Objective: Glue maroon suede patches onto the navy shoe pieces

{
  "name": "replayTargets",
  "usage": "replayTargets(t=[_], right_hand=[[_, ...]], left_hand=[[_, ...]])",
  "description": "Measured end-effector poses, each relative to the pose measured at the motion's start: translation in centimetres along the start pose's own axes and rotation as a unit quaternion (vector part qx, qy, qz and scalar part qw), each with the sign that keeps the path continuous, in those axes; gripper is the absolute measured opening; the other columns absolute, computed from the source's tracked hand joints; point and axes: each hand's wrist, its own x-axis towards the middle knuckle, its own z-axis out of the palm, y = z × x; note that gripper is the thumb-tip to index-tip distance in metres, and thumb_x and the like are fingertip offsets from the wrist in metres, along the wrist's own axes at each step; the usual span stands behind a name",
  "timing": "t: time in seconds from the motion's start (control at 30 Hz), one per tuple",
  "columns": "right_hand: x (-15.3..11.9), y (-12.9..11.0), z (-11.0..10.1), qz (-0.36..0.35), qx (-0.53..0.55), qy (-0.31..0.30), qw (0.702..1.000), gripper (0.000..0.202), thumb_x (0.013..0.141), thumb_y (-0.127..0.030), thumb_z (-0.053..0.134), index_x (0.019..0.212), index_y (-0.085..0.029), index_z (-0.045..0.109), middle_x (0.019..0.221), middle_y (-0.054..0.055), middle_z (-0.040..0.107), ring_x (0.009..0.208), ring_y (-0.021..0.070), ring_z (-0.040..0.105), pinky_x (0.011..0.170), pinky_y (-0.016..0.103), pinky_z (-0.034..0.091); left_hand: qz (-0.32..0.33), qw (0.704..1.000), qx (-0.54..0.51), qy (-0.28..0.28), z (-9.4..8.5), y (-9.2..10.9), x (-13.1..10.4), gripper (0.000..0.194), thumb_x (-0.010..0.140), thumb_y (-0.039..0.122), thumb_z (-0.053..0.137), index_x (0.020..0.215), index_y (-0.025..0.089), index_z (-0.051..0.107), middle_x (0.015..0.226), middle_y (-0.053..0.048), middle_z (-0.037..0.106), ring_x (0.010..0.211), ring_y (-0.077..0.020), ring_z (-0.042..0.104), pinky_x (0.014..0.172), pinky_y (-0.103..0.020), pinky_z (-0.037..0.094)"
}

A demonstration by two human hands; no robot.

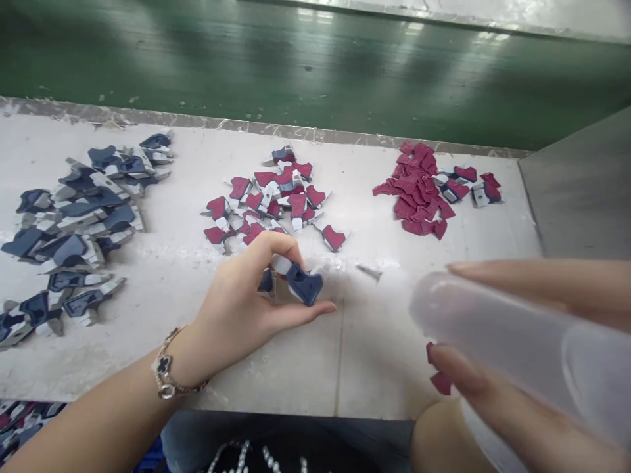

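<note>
My left hand (246, 295) is closed on a small navy-and-grey plastic part (305, 284), its navy recessed face turned up between fingers and thumb. A second navy-and-grey part (267, 282) shows just behind it, by the palm; whether it is held too I cannot tell. At the right, near the camera, my right hand (537, 414) grips a translucent white plastic squeeze bottle (497, 335), blurred by motion. The bottle's rounded end points left towards the held part, apart from it. Some maroon pieces (441, 383) show beside my right thumb.
Navy-and-grey parts (79, 217) lie heaped at left. Parts with maroon inlays (298, 205) are grouped at centre. Loose maroon pieces (417, 187) and several inlaid parts (456, 189) lie at right. A thin grey sliver (369, 271) lies mid-table. A green wall (305, 79) stands behind.
</note>
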Motion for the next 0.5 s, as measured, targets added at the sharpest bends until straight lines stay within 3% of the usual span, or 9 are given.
replayTargets(t=[0.07, 0.2, 0.27, 0.37, 0.5], right_hand=[[0.6, 0.9, -0.6, 0.005, -0.002, 0.028, 1.000, 0.043, 0.073, -0.033, 0.083, 0.112, -0.043, 0.070, 0.109, 0.003, 0.069, 0.094, 0.0296, 0.068, 0.082, 0.042, 0.062], [2.3, 2.7, -0.4, -0.001, 0.146, -0.018, 0.989, 0.043, 0.071, -0.017, 0.083, 0.105, -0.038, 0.065, 0.090, -0.003, 0.070, 0.081, 0.0221, 0.069, 0.070, 0.036, 0.059], [3.0, 3.3, 0.3, 0.025, 0.191, -0.045, 0.980, 0.042, 0.074, -0.015, 0.081, 0.105, -0.034, 0.060, 0.092, -0.004, 0.073, 0.086, 0.0202, 0.070, 0.075, 0.033, 0.057], [3.9, 4.3, 1.9, 0.068, 0.127, -0.064, 0.988, 0.042, 0.078, -0.025, 0.082, 0.112, -0.027, 0.059, 0.112, 0.004, 0.074, 0.104, 0.0226, 0.068, 0.088, 0.037, 0.054], [3.8, 5.7, 3.9, 0.078, 0.052, -0.091, 0.991, 0.033, 0.077, -0.023, 0.079, 0.106, -0.022, 0.061, 0.112, 0.006, 0.074, 0.097, 0.0220, 0.071, 0.084, 0.037, 0.057]], left_hand=[[-0.014, 1.000, -0.018, -0.008, 0.0, -0.1, 0.1, 0.045, 0.072, 0.031, 0.088, 0.094, 0.025, 0.050, 0.089, 0.003, 0.060, 0.078, -0.0129, 0.063, 0.058, -0.022, 0.052], [-0.051, 0.995, -0.073, -0.035, 0.1, -0.4, 0.6, 0.043, 0.070, 0.028, 0.090, 0.093, 0.024, 0.053, 0.091, 0.002, 0.057, 0.075, -0.0103, 0.060, 0.058, -0.019, 0.054], [-0.076, 0.988, -0.124, -0.056, 0.3, -0.7, 0.7, 0.041, 0.072, 0.027, 0.089, 0.095, 0.023, 0.054, 0.093, 0.002, 0.057, 0.072, -0.0096, 0.060, 0.058, -0.019, 0.055], [-0.086, 0.976, -0.181, -0.088, 0.6, -0.9, 0.8, 0.034, 0.079, 0.024, 0.082, 0.098, 0.023, 0.055, 0.094, 0.000, 0.057, 0.072, -0.0102, 0.061, 0.061, -0.021, 0.057], [-0.046, 0.983, -0.151, -0.096, 0.6, -0.4, 0.8, 0.028, 0.082, 0.021, 0.078, 0.098, 0.022, 0.055, 0.089, 0.001, 0.057, 0.065, -0.0090, 0.061, 0.056, -0.019, 0.057]])
